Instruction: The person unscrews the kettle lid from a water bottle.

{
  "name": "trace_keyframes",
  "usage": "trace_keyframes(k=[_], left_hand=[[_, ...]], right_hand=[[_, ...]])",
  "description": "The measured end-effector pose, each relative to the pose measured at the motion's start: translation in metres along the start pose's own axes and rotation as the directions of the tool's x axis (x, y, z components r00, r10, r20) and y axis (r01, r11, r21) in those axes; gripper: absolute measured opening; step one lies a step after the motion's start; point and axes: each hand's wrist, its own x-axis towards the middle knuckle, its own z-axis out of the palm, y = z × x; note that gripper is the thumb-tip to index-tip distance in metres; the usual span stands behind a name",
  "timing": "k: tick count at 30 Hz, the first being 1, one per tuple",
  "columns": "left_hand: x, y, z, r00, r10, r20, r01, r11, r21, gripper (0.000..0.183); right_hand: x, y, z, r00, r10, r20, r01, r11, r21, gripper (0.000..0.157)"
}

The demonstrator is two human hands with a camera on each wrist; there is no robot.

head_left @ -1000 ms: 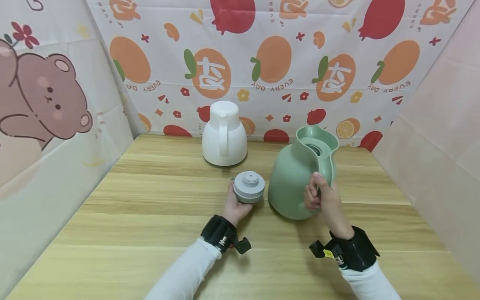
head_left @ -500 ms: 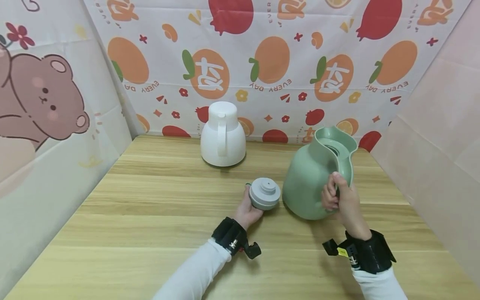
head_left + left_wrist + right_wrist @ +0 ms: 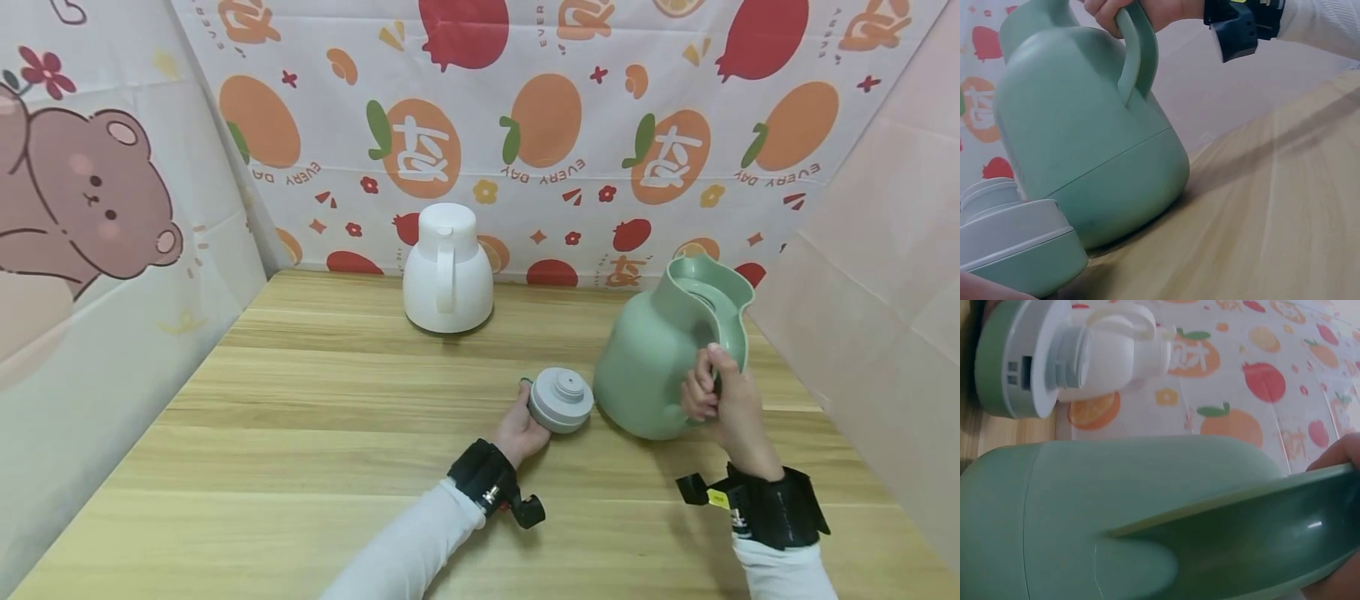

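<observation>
A green thermos jug (image 3: pixel 645 367) stands at the right with its top uncovered. My right hand (image 3: pixel 726 408) grips its handle, fingers curled round it. In the left wrist view the jug's base (image 3: pixel 1129 187) is on or just over the table; I cannot tell which. My left hand (image 3: pixel 522 429) holds the jug's round stopper lid (image 3: pixel 561 402) beside the jug, grey threaded side up and green side down. The thumb lies along the lid's left side; the other fingers are mostly hidden under it. In the right wrist view the lid (image 3: pixel 1022 362) is apart from the jug.
A white thermos jug (image 3: pixel 447 283) with its lid on stands at the back of the wooden table (image 3: pixel 300 467), handle facing me. A fruit-printed cloth (image 3: pixel 480 125) hangs behind the table. Plain pale sheeting (image 3: pixel 885 275) closes off the right side.
Both hands have moved to the right together, the right with the green jug and the left with the lid, which also came slightly nearer me. The white jug stayed put.
</observation>
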Motion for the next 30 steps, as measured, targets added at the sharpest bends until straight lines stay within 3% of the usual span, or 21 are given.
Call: trace_keyframes(k=[12,19,25,30], left_hand=[[0.013,-0.028,0.009,0.999,0.035,-0.023,-0.033,0.996,0.078,0.050],[0.017,-0.038,0.011,0.991,0.131,-0.025,-0.127,0.983,0.131,0.049],[0.014,-0.042,0.014,0.971,0.230,-0.062,-0.206,0.941,0.270,0.046],[0.013,-0.042,0.016,0.956,0.281,-0.089,-0.227,0.894,0.387,0.044]], right_hand=[[-0.006,-0.010,-0.022,1.000,-0.001,0.023,0.001,1.000,-0.010,0.039],[-0.006,-0.011,-0.024,0.999,-0.003,0.037,0.003,1.000,-0.001,0.040],[-0.006,-0.012,-0.024,1.000,0.002,0.029,-0.002,1.000,-0.009,0.041],[-0.006,-0.011,-0.024,1.000,0.008,0.024,-0.007,1.000,-0.017,0.041]])
